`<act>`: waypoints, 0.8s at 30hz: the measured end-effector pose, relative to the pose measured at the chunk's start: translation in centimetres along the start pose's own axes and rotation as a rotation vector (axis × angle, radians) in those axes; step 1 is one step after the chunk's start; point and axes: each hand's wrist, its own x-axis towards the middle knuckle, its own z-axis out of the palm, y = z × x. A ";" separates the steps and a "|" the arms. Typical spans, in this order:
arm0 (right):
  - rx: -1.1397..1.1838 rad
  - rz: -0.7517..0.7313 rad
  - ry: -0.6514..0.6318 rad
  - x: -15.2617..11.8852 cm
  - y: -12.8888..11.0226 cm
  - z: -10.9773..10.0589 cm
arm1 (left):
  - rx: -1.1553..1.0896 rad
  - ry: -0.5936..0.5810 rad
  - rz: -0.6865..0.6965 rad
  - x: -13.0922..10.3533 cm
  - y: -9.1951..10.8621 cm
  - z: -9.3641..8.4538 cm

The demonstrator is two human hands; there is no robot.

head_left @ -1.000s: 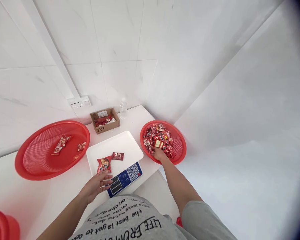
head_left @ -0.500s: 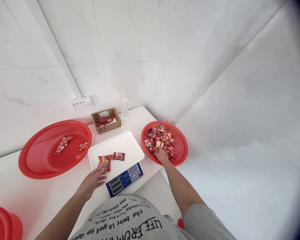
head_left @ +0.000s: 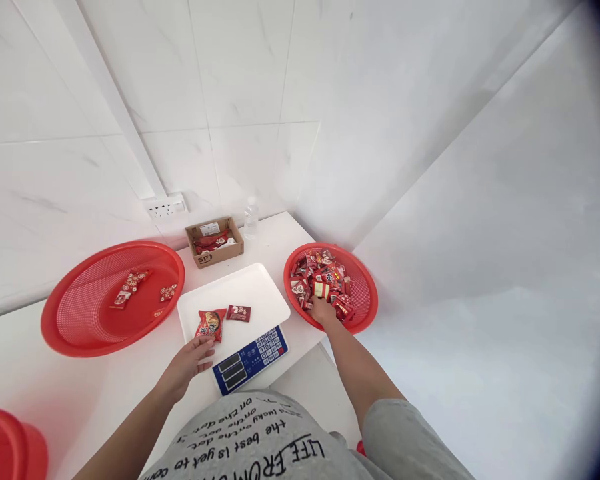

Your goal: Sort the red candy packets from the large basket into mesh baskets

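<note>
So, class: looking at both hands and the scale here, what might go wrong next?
The left hand hovers at the white plastic scale tray beside the red snack packet; leaning on it could skew the reading. The right hand digs into the heaped red mesh basket near the counter edge, so sweets may spill.

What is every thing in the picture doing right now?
Right basket: heaped with red snack packets.
Left basket: holds a few packets.
Scale tray: two packets lying on it.
Cardboard box: open.
Bottle: upright.
Right hand: in the right basket's packets.
Left hand: open, by the scale tray.
</note>
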 end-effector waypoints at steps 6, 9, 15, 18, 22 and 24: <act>0.184 -0.050 0.160 -0.4 0.7 -0.2 | 0.020 -0.061 -0.003 -0.5 0.2 -0.3; 0.307 -0.069 0.258 -0.7 0.7 -0.9 | 0.035 -0.091 -0.005 -0.7 0.4 0.0; 0.932 -0.098 0.258 -2.1 -1.2 -3.4 | 0.093 -0.194 0.041 -1.1 1.0 1.9; 1.332 -0.159 0.095 -4.0 -3.9 -3.7 | 0.140 -0.283 0.094 -1.9 1.5 3.5; 1.648 -0.221 -0.249 -8.5 -8.7 -2.4 | 0.115 -0.308 0.169 -3.0 2.2 6.0; 1.708 -0.230 -0.381 -11.1 -11.1 -1.6 | 0.055 -0.314 0.189 -3.3 2.3 7.0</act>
